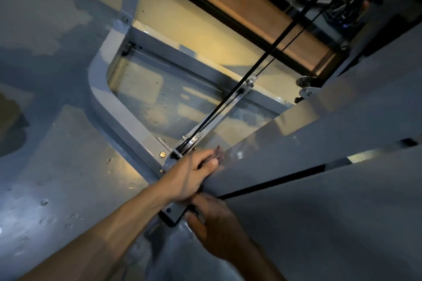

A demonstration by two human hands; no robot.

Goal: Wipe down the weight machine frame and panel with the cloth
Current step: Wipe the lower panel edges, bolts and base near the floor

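The weight machine's grey frame (127, 121) lies on the floor as a curved base tube. A wide grey panel (319, 139) slants from the lower middle up to the right. My left hand (191, 173) reaches in from the lower left and presses a dark reddish cloth (218, 154) against the panel's lower end, fingers curled round it. Only a corner of the cloth shows past the fingertips. Just below, my right hand (217, 228) holds the panel's bottom edge beside a grey bracket (174, 211); its fingertips are hidden.
Two black cables (262, 68) run from a pulley (187, 143) by my left hand up to the top right. The grey floor (57, 166) is patchy with wet-looking marks. A brown strip and dark equipment stand at the back right.
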